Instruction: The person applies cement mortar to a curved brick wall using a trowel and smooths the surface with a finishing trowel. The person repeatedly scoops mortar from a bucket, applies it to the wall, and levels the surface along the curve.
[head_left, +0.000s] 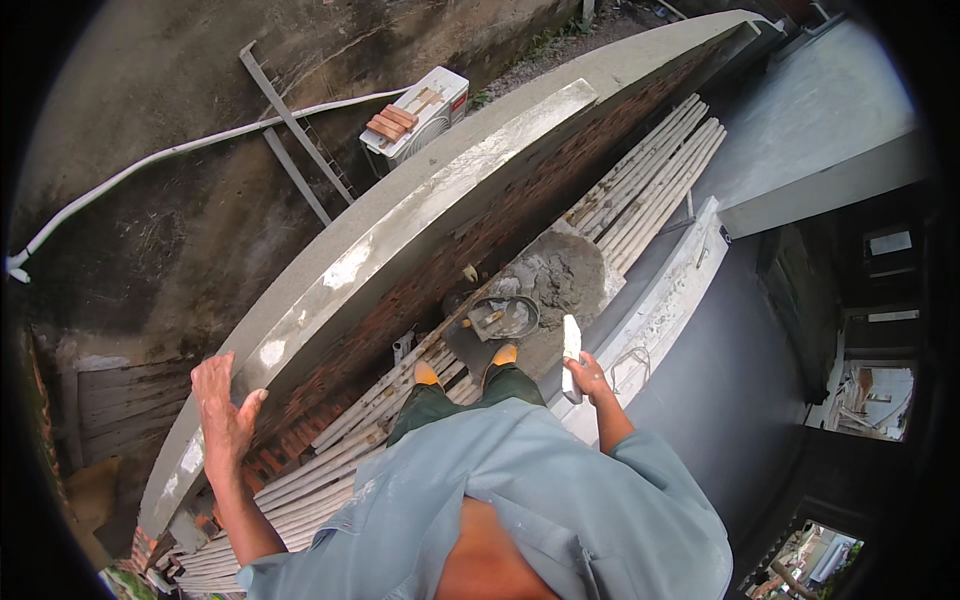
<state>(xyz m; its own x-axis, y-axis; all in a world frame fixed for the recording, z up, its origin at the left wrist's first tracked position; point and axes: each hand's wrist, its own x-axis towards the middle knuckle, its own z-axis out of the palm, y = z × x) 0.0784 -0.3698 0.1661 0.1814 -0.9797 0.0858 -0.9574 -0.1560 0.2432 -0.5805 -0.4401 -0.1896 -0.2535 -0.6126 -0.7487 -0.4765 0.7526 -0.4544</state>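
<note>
The person's left hand (222,405) lies over the near end of a long, pale grey, cement-faced ledge (440,197), fingers angled forward and the thumb held well out to the side; I can't tell how firmly it presses. The right hand (590,378) is closed, pinching the lower part of a long, narrow, white-and-grey tool (572,350) between thumb and fingers. The tool stands just left of that hand's palm, seen nearly edge-on, its white upper end pointing away from the body.

Beyond the blue-grey cloth shirt (470,450), two orange-toed boots (427,373) stand apart. Past them sits a round black pan (526,322) with a trowel (490,317) in it, beside a spread heap of wet grey mortar (565,270). Pale round poles (660,185) run on behind. Farther off, over the ledge, reddish bricks (393,123) rest on a white boxy air-conditioner unit (440,92).
</note>
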